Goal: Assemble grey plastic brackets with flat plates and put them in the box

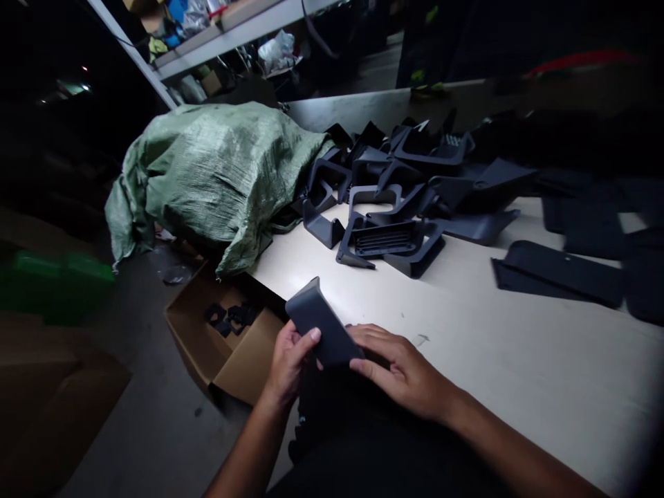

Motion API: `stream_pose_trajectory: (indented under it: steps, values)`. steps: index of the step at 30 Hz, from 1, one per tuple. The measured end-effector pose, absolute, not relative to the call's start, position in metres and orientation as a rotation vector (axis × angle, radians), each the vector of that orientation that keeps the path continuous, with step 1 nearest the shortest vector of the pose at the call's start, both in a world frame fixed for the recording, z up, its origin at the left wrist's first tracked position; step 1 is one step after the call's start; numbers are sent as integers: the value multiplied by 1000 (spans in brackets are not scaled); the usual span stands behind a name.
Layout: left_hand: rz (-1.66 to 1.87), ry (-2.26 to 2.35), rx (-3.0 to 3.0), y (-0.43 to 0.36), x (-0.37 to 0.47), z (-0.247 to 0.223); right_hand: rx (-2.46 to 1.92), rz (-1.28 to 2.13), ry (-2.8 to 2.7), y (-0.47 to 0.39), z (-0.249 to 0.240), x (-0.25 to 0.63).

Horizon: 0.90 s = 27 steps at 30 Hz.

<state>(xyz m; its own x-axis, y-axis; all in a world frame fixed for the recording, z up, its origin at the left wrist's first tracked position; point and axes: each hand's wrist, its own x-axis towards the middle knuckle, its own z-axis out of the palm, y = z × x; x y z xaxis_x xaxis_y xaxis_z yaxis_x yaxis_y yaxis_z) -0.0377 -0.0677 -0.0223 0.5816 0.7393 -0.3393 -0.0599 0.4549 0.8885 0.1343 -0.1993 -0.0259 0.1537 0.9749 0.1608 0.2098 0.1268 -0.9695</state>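
A dark grey plastic part with a bent upper end is held between both hands over the near edge of the white table. My left hand grips its left side, thumb on the flat face. At its lower right corner, my right hand holds it with the thumb on the near side and the fingers behind the edge. Beyond the hands, a pile of black angular plastic parts lies on the table, one with slots.
A green woven sack covers the table's left end. Below it stands an open cardboard box with several black pieces inside. Flat black panels lie at the right. A cluttered shelf stands behind.
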Motion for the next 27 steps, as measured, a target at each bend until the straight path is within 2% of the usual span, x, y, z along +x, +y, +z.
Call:
stream_pose_trajectory:
  steps: [10, 18, 23, 27]
  values:
    - [411, 686, 1893, -69, -50, 0, -1528, 807, -1316, -213, -58, 183]
    - [248, 1010, 1903, -47, -132, -50, -1583, 658, -1146, -215, -97, 205]
    - [279, 1212, 1878, 14, -194, -81, -1625, 587, -1225, -216, -108, 206]
    - [510, 1403, 1890, 101, -237, -66, -1644, 542, -1235, -215, -116, 207]
